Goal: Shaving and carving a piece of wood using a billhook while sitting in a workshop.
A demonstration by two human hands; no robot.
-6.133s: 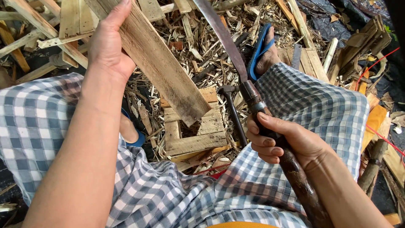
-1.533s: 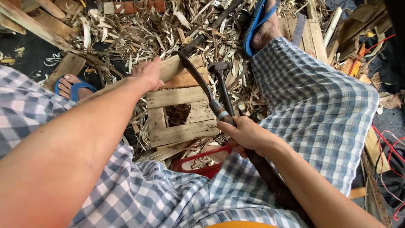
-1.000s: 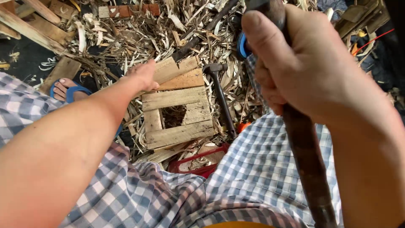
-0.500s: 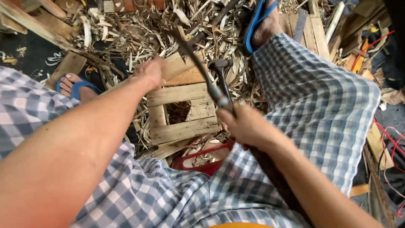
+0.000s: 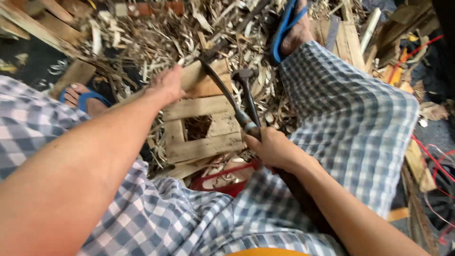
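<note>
Our right hand point(image 5: 275, 149) has its fingers wrapped tight around the handle of a long knife point(image 5: 227, 97). The blade points to 11 o'clock and touches a wood plank point(image 5: 199, 78). Our left hand point(image 5: 168, 85) presses on that plank. A hammer point(image 5: 247, 90) lies just beside the knife.

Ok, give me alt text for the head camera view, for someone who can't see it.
A seated person's right hand grips a long curved blade whose tip meets a wooden board steadied by the left hand. Below is a small wooden frame, a hammer and scattered wood shavings.
</note>
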